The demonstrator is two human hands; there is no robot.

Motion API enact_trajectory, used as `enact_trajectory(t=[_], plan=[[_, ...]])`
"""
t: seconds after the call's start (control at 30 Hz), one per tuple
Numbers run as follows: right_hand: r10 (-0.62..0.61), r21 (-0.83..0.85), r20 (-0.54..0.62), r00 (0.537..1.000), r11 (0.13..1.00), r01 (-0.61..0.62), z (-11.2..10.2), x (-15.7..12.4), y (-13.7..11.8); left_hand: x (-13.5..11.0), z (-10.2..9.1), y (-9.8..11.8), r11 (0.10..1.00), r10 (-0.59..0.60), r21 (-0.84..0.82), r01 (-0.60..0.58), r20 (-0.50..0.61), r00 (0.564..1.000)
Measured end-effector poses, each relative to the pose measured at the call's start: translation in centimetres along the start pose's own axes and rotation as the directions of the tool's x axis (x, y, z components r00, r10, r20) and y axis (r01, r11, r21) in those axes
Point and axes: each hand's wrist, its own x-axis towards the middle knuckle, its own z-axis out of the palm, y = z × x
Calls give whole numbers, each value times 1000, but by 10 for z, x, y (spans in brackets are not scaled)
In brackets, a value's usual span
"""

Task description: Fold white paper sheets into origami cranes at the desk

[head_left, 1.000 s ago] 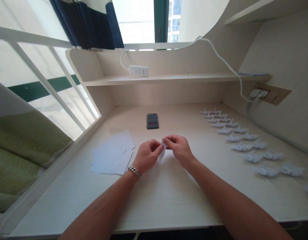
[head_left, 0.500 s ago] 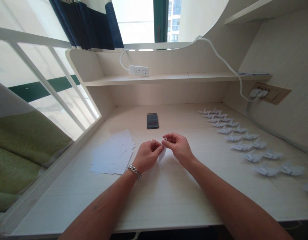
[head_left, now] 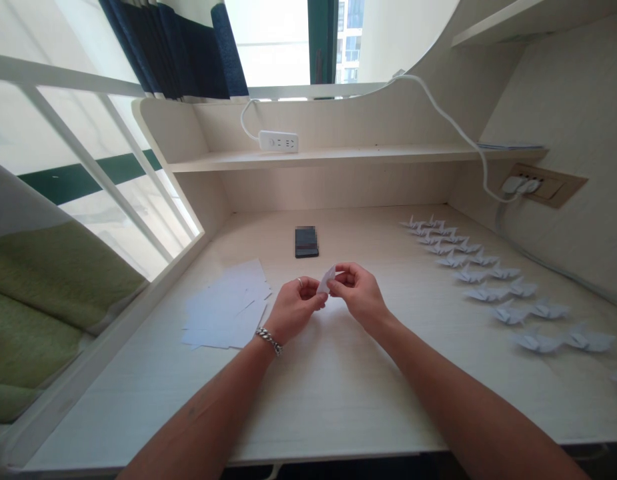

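Observation:
Between my hands, above the middle of the desk, is a small piece of folded white paper (head_left: 326, 280), its pointed end turned up. My left hand (head_left: 297, 305), with a ring and a chain bracelet, pinches its lower left side. The fingers of my right hand (head_left: 357, 291) are closed on its right edge. Part of the paper is hidden behind the fingertips. Several folded white paper cranes (head_left: 483, 292) stand in two rows on the right. Loose white paper sheets (head_left: 223, 307) lie overlapping to the left of my left hand.
A dark flat box-like object (head_left: 307, 241) lies beyond my hands. On the shelf (head_left: 368, 156) at the back sits a white power strip (head_left: 279, 141). A white cable (head_left: 453, 123) runs down to a wall socket (head_left: 548, 185) at the right. White rails and a curtain border the left side.
The folded paper has been turned: it hung downward before, and now its point rises between my hands. My fingers have shifted their hold on it.

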Motion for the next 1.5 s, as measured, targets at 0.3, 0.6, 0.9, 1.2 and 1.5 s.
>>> enact_trajectory(t=[0.3,0.6,0.9,1.2,1.5], plan=[[43,-266,181,983,964,7,-3,-5,-6,2,-10,0,991,130,5,-132,-210,969],[108,-277,205,973,960,-48,-3,-5,-3,1,-7,0,988,157,23,-155,-179,971],[146,-44,68,987,989,-143,0,-5,-6,1,-6,-3,990,137,-11,-141,-176,975],[107,25,60,992,994,-109,-2,-2,-3,2,-5,-5,996,84,-19,-86,-100,991],[136,60,68,988,988,-140,-3,-3,-5,1,-6,-3,994,103,-21,-106,-110,989]])
